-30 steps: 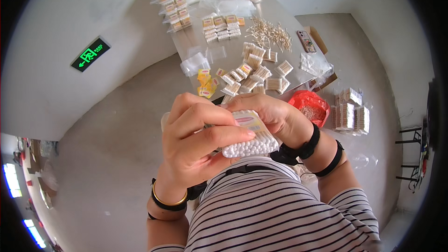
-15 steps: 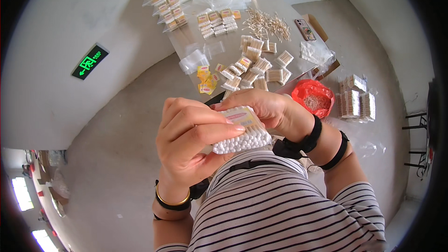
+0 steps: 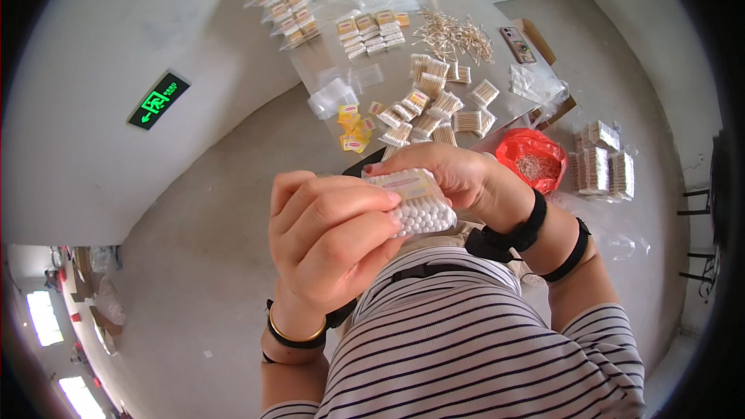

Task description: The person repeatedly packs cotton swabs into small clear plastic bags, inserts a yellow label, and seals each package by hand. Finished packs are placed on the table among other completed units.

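Note:
A clear-wrapped pack of cotton swabs (image 3: 425, 217) is between my two hands in front of my waist. Its white tips face me, and a yellow and pink label shows through the film on top. My left hand (image 3: 330, 237) grips the near left side, fingertips pressed over the label and the front tips; its thumb is partly hidden beneath. From behind and the right, my right hand (image 3: 450, 169) is closed round the pack's far side, most of its fingers out of sight.
Beyond my hands stands a table (image 3: 326, 62) with swab bundles (image 3: 442, 105), loose swabs (image 3: 454, 35), stacked labelled packs (image 3: 371, 31), yellow cards (image 3: 355, 130), clear bags (image 3: 334, 97) and a phone (image 3: 518, 44). A red bag (image 3: 531, 159) and wrapped swab stacks (image 3: 596, 167) are at the right.
My left fingers have slid right and down over the pack's front tips, covering more of its left end. My right hand keeps its grip. The whole view has shifted slightly.

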